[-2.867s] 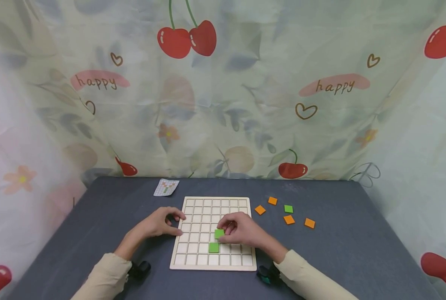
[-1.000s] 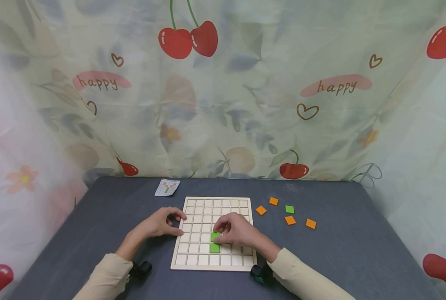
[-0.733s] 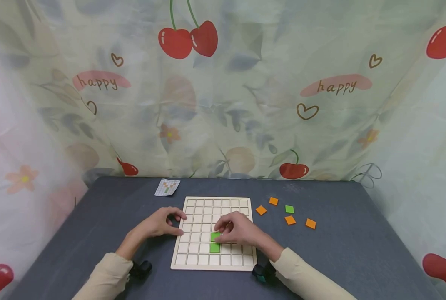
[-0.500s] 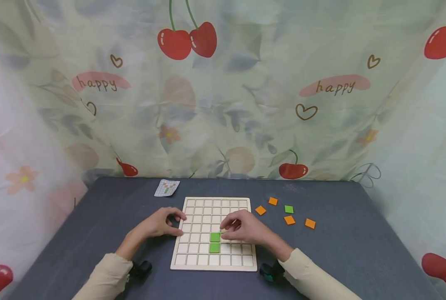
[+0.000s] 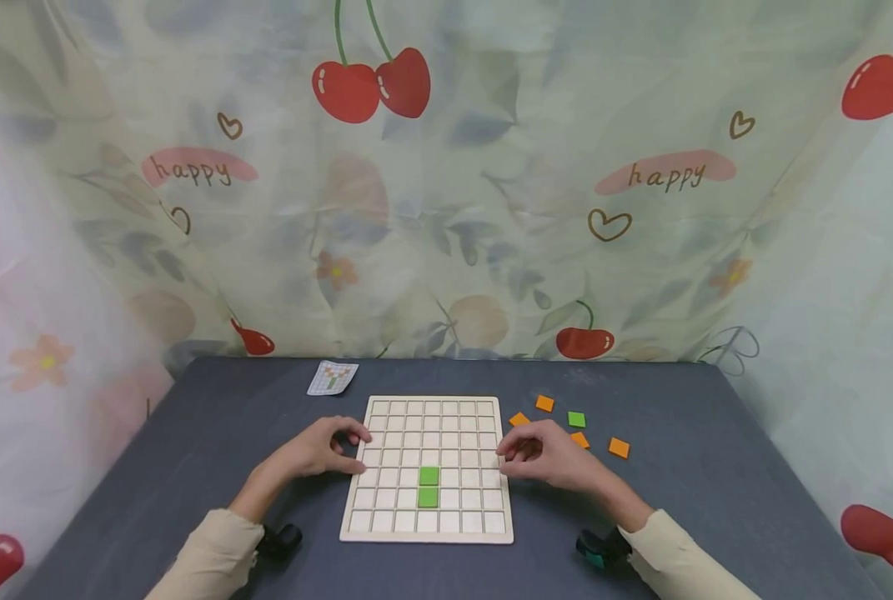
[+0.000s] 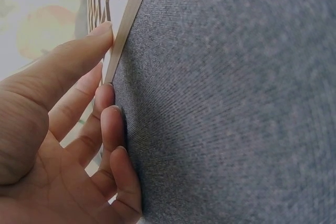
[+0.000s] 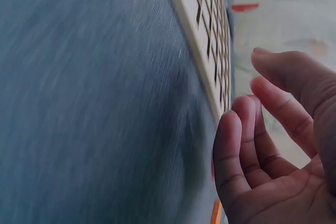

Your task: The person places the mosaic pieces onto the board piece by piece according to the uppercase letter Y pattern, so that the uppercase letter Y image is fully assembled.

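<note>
A pale wooden grid board (image 5: 393, 532) lies on the table. Two green square tiles (image 5: 428, 497) sit in its cells, one directly above the other in the same column. My left hand (image 5: 321, 447) rests at the board's left edge; in the left wrist view its thumb (image 6: 79, 59) touches the rim while several fingers bend beside it. At the right edge hovers my right hand (image 5: 554, 456), holding nothing. Its thumb and fingers are apart and loosely bent in the right wrist view. Just beyond it lie orange tiles (image 5: 619, 447) and a loose green tile (image 5: 577, 419), one orange tile partly hidden by the hand.
A small printed card (image 5: 333, 378) with a coloured grid pattern lies behind the board at the left. The dark table (image 5: 686, 500) ends at a patterned curtain (image 5: 446, 208) behind it, with more curtain at both sides.
My right hand set a green tile in the cell above the first one, let go, and has moved right to the board's right edge. The left hand has stayed in place.
</note>
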{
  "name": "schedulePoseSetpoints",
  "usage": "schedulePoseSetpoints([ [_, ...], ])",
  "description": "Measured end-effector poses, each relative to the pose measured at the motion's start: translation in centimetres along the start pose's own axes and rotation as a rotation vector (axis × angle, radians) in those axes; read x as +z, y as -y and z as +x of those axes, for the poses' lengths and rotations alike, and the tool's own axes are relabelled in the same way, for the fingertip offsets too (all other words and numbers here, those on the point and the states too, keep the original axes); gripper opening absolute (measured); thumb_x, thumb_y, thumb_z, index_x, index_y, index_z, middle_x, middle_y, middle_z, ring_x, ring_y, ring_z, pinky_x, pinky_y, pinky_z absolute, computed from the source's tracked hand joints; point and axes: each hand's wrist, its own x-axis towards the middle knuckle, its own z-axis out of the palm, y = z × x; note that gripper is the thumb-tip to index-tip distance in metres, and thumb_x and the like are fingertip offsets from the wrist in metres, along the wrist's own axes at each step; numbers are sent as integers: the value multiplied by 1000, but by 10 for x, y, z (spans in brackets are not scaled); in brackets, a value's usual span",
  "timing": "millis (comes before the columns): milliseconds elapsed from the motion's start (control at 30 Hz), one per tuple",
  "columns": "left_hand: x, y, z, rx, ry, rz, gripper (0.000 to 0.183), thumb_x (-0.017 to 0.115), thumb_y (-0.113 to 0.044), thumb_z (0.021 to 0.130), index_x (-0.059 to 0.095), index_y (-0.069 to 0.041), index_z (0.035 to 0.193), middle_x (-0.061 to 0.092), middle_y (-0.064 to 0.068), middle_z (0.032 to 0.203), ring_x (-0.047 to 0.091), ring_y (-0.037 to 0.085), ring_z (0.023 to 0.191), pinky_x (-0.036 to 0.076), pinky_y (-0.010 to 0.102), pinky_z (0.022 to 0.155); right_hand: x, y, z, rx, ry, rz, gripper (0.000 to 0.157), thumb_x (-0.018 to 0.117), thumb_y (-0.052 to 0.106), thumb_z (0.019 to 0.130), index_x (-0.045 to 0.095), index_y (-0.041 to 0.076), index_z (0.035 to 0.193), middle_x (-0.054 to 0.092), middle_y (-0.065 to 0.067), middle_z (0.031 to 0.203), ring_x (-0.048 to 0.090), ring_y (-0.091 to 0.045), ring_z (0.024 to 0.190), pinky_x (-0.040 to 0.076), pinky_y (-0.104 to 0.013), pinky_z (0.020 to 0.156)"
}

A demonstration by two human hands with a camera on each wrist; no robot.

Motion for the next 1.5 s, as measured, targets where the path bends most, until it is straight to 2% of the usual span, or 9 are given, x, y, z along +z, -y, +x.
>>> schedulePoseSetpoints([
  [333,1,2,0,0,1,-9,35,88,-13,81,69,-7,111,56,4,99,51,22,91,44,36,77,-49,-17,-34,49,-63,-60,22,80,13,90,73,0,107,68,-5,94,64,-22,78,53,-30,69],
  [600,2,4,0,0,-5,-11,35,88,-13,81,70,-7,110,56,4,99,51,22,91,44,36,77,-84,-28,-48,51,-124,-119,30,80,13,90,70,-4,112,70,-9,99,66,-23,82,54,-32,70],
  [733,2,4,0,6,-3,-18,35,88,-13,81,69,-7,110,56,4,99,51,22,91,43,36,77,-96,-35,-50,100,-143,-141,35,80,14,90,68,-5,117,69,-14,105,66,-23,85,54,-31,72],
  [900,1,4,-1,13,1,-28,35,87,-13,82,69,-6,111,56,5,100,50,22,91,43,35,77,-104,-47,-46,174,-158,-186,44,82,20,89,66,-4,122,66,-18,116,64,-26,94,53,-32,80],
  [1100,0,4,-1,16,-1,-30,36,88,-13,82,69,-6,111,56,4,100,51,22,90,43,35,77,-109,-59,-38,189,-164,-275,52,85,26,85,66,-2,124,65,-15,119,63,-30,100,52,-39,86],
  [1267,0,4,-1,14,-1,-29,36,88,-13,82,69,-6,112,56,4,100,51,22,91,43,35,77,-111,-67,-31,204,-171,-312,49,86,29,84,68,2,121,66,-11,116,62,-26,99,51,-43,86],
  [1500,-1,4,-1,12,-3,-27,36,88,-14,82,69,-6,112,57,4,100,51,22,91,43,35,77,-111,-75,-26,211,-167,-331,40,87,30,84,72,7,113,67,-5,108,61,-23,93,51,-40,82],
])
